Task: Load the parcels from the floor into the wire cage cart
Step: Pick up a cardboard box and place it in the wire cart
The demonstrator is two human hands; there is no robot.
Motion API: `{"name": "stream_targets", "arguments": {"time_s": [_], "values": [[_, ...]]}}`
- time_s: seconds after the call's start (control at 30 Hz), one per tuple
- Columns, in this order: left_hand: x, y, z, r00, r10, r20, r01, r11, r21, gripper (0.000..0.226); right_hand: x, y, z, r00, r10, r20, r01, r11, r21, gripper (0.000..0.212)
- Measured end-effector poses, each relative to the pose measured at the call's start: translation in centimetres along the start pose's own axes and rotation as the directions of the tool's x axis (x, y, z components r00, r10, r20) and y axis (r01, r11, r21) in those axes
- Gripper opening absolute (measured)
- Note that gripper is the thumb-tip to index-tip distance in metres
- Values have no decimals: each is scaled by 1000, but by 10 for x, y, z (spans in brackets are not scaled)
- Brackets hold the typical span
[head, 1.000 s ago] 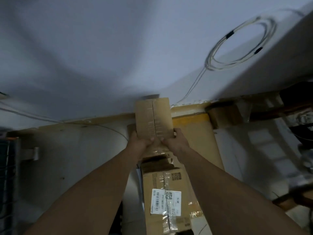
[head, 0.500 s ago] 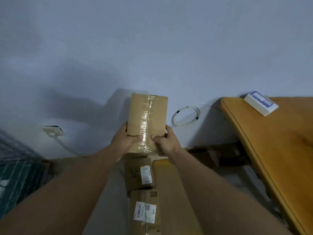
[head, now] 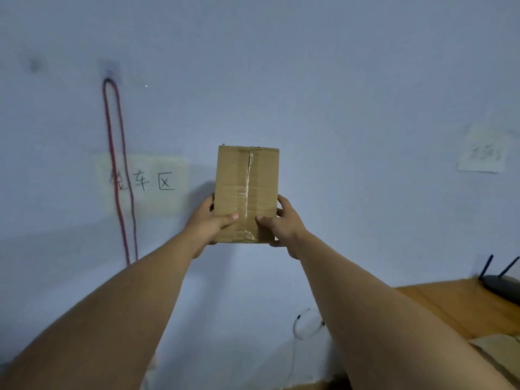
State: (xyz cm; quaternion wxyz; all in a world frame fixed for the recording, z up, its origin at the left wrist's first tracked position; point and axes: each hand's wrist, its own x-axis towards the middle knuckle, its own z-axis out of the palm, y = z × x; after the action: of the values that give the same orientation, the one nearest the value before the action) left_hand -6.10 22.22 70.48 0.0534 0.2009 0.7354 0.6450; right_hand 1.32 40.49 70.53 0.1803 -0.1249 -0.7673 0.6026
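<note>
Parcel [head: 246, 194], brown cardboard, held upright in front of pale wall [head: 337, 80], both arms extended; clear tape seam runs down its facing side; left hand [head: 209, 225] clasps lower left edge, thumb laid across the front, fingers [head: 211, 205] wrapped round the side, closed on the cardboard; right hand [head: 282, 223] mirrors this on lower right edge, thumb on front near the tape, fingers [head: 281, 204] curled against the side, likewise closed on the box; parcel clear of any surface, carried by the two hands alone. Behind, left: paper sign [head: 140, 184] with handwritten characters, red and dark cords [head: 118, 170] hanging over it; second paper [head: 482, 150] on wall at right, writing blurred. Lower right: wooden table [head: 455, 308] with dark router [head: 501, 282], antennas up; white coiled cable [head: 308, 323] on wall below the right forearm.
</note>
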Motion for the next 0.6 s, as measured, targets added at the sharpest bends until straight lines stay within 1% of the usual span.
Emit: {"name": "stream_targets", "arguments": {"time_s": [0.17, 0.23, 0.3, 0.47, 0.6], "values": [[-44, 103, -104, 983, 137, -119, -130, 989, 71, 65, -35, -122, 56, 987, -144, 72, 140, 988, 68, 74], [-60, 130, -147, 968, 182, -170, -168, 981, 91, 68, -45, -161, 86, 976, -191, 107, 179, 978, 110, 73], [-76, 151, -189, 950, 214, -227, -197, 976, 97, 68, -54, -194, 121, 961, -236, 146, 213, 964, 156, 68], [-118, 165, -294, 908, 196, -371, -157, 979, 133, 69, -72, -249, 223, 923, -321, 215, 275, 937, 216, 48], [-148, 155, -379, 851, 183, -492, -114, 979, 167, 71, -83, -269, 314, 868, -346, 355, 243, 922, 302, 50]]}}
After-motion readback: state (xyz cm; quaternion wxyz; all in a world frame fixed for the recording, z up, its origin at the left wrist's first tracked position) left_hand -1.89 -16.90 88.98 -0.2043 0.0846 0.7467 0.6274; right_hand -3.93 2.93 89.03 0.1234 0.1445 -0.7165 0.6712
